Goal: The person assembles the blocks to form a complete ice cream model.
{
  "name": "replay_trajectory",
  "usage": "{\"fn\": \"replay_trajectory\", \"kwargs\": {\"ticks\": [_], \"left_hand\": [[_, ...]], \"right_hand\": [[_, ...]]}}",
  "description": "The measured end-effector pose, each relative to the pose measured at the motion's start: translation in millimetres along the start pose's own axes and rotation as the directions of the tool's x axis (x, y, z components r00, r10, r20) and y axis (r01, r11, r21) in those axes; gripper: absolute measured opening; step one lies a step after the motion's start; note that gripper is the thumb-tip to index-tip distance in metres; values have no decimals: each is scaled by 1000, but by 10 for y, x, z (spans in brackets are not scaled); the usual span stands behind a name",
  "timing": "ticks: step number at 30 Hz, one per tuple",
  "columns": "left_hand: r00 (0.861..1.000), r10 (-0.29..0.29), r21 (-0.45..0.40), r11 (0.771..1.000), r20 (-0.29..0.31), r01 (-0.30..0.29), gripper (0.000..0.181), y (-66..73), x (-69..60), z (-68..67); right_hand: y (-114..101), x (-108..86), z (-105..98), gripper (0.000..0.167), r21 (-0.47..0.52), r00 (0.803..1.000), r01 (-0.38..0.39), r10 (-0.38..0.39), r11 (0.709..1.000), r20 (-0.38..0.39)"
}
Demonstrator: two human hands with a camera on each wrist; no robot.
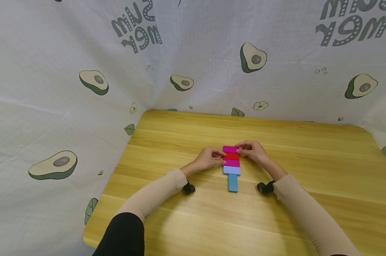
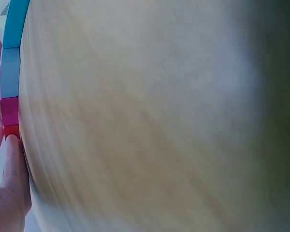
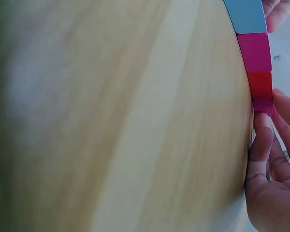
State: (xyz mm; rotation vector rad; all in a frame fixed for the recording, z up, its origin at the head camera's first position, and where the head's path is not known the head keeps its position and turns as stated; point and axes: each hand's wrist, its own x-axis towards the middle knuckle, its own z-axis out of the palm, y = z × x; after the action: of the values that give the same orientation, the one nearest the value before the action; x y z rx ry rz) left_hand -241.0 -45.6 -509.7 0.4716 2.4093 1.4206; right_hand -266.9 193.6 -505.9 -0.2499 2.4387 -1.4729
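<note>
Flat coloured blocks lie end to end in a column on the table. From the far side come a magenta block (image 1: 230, 149), a red block (image 1: 232, 156), a second magenta block (image 1: 232, 163) and a lavender block (image 1: 232, 170), all crosswise. A blue block (image 1: 232, 183) points lengthwise toward the person, like a stem. My left hand (image 1: 209, 158) touches the left ends of the red and nearer magenta blocks with its fingertips. At the far right corner, fingertips of my right hand (image 1: 253, 150) touch the farthest magenta block.
The wooden table (image 1: 180, 128) has rounded corners. Behind it hangs a white curtain (image 1: 212, 53) printed with avocados and lettering. Black wrist cameras sit beside both sleeves, the left camera (image 1: 189, 188) and the right camera (image 1: 265, 187), close to the tabletop.
</note>
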Motion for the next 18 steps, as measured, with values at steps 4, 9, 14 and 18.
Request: {"fn": "replay_trajectory", "kwargs": {"ticks": [4,9,14,18], "left_hand": [[1000,0,2,1000,6,0,28,1,1,0],[1000,-6,-1,1000,10,6,28,-2,-4,-6],[999,-6,15,1000,43,6,25,17,5,-44],[996,2,24,1000,89,-4,26,46,9,-103]], "right_hand": [[-5,-5,-3,33,4,1000,-3,3,1000,4],[-1,-2,-5,35,14,1000,1,-1,1000,16],[-19,5,-11,43,46,999,34,-35,998,31],[-58,-17,-37,47,90,999,36,-39,995,26]]}}
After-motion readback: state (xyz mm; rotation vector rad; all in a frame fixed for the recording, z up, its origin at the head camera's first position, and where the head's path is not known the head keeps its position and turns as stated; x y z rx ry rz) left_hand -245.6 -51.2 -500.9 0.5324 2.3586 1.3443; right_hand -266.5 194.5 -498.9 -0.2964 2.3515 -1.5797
